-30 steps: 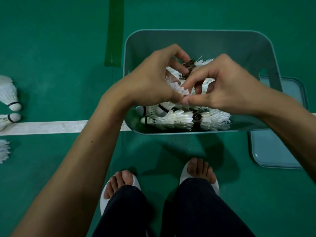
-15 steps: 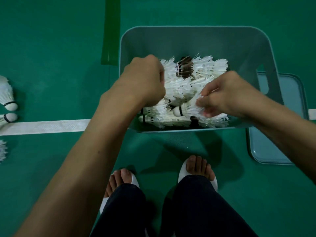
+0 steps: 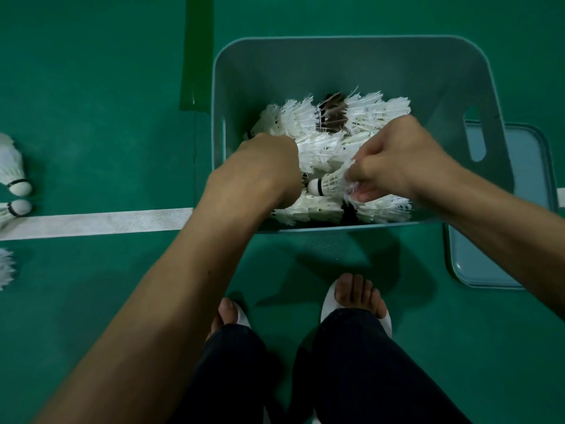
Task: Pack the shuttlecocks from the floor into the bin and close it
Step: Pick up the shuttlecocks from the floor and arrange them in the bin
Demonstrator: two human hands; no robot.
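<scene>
A teal plastic bin [image 3: 360, 68] stands open on the green floor, holding several white shuttlecocks [image 3: 363, 117] and a dark-feathered one [image 3: 333, 113]. My right hand [image 3: 394, 160] is inside the bin and pinches the feathers of a white shuttlecock [image 3: 328, 184] whose cork points left. Reaching down into the bin's left side among the feathers is my left hand [image 3: 263, 169]; its fingers are curled under and hidden. The bin's lid [image 3: 513, 209] lies flat on the floor to the right, partly behind the bin.
Three loose shuttlecocks lie at the left edge: one [image 3: 12, 166], one [image 3: 13, 209] on the white court line [image 3: 101, 223], and one [image 3: 4, 267] below it. My feet in white slippers [image 3: 357, 301] stand just in front of the bin.
Both hands have dropped from above the bin down into it. My right hand now holds a single shuttlecock by its feathers; my left hand has sunk lower into the pile.
</scene>
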